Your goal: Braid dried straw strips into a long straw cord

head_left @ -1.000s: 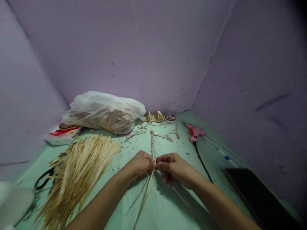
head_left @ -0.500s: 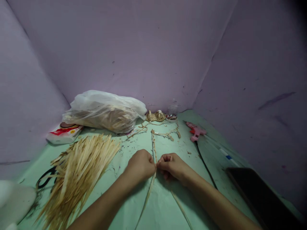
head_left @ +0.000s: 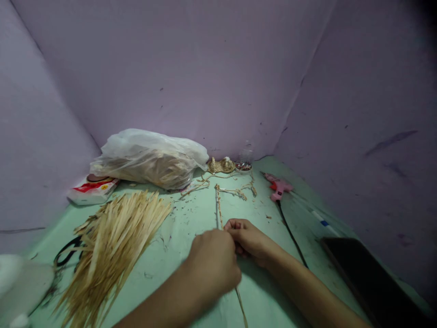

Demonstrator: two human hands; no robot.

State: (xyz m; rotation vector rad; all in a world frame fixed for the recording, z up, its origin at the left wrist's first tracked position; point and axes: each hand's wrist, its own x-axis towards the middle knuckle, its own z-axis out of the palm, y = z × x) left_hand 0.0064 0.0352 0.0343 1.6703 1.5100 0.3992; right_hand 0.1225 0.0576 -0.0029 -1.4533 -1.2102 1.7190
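Observation:
A thin braided straw cord [head_left: 220, 209] runs along the table toward me, its far end knotted. My right hand [head_left: 251, 239] is closed in a pinch on the cord's near part. Close against it, my left hand [head_left: 213, 257] is closed with its back toward me, at the loose straw strands; its fingertips are hidden. One pale strand [head_left: 241, 306] trails below my left hand toward the table's near edge.
A heap of dry straw strips [head_left: 116, 246] lies left, over black-handled scissors [head_left: 64, 253]. Behind are a plastic bag [head_left: 150, 157], a red-white box [head_left: 94, 190], a woven straw piece [head_left: 221, 165] and a clear container [head_left: 244, 161]. A pink glue gun [head_left: 280, 187] and dark phone [head_left: 368, 278] are right.
My left hand has turned over and come right and nearer, covering the strands below the cord. The two trailing strands now show as one. My right hand stays almost in place.

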